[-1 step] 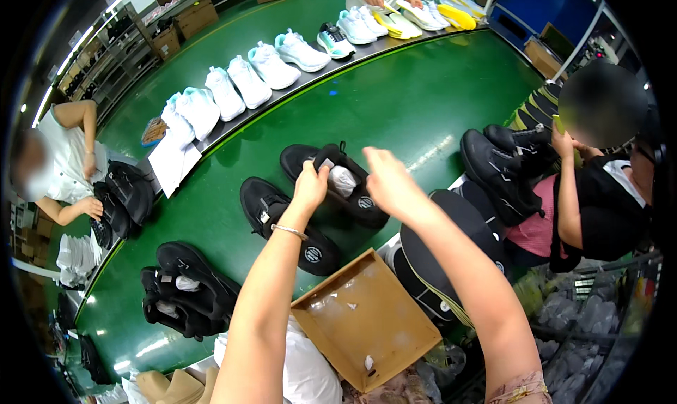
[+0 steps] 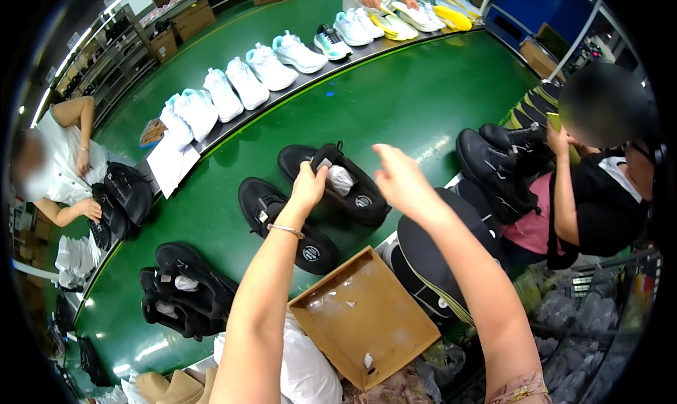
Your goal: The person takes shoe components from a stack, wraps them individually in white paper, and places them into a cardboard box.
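My left hand [image 2: 308, 187] pinches the tongue of a black sneaker [image 2: 368, 187] lying on the green table. Crumpled white paper [image 2: 342, 180] is tucked inside that shoe, and a pale round print shows on its insole. To the right of the shoe, my right hand [image 2: 404, 183] hovers apart from it, thumb and forefinger separated, with nothing seen between them. Another black sneaker [image 2: 262, 199] rests just left, partly behind my left forearm. Nearest me is a shallow brown cardboard box [image 2: 363, 319] with small white scraps inside.
A black sneaker pair [image 2: 189, 287] sits at left. White sneakers [image 2: 269, 68] line the far ledge beside white paper [image 2: 171, 170]. Stacked black insoles [image 2: 437, 252] and black shoes [image 2: 493, 167] stand at right. Co-workers are at left, far side and right; white bags [image 2: 307, 365] lie near me.
My right hand has shifted slightly right, away from the shoe. My left hand keeps its hold, and the view has moved very little.
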